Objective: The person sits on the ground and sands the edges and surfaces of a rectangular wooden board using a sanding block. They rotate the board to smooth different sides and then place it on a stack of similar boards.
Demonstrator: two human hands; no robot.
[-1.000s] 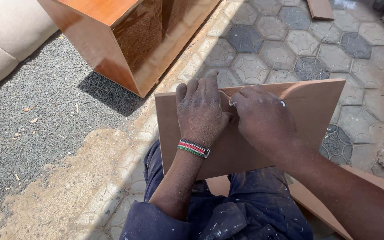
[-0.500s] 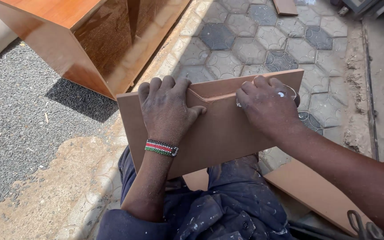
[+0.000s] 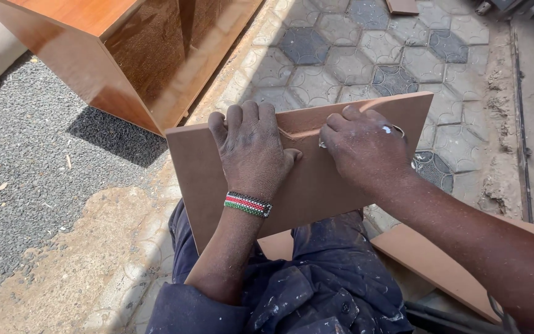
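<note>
A brown fibreboard panel (image 3: 316, 192) rests tilted on my lap. My left hand (image 3: 251, 148) lies flat on its face with the fingers hooked over the top edge, and a striped bead bracelet (image 3: 247, 204) is on that wrist. My right hand (image 3: 366, 148) is closed at the same edge, just right of the left. It pinches a small metal tool (image 3: 322, 145) whose tip glints against the board. A thin raised strip (image 3: 298, 133) runs along the edge between the two hands.
A glossy brown wooden cabinet (image 3: 112, 55) stands on the ground at upper left. Another flat board (image 3: 428, 260) lies by my right leg. Hexagonal paving (image 3: 353, 55) lies ahead, grey gravel (image 3: 26, 154) to the left, and a small board offcut (image 3: 402, 6) at the top.
My right hand slid right along the board's top edge, then came back toward the left hand. The left hand kept its hold on the board.
</note>
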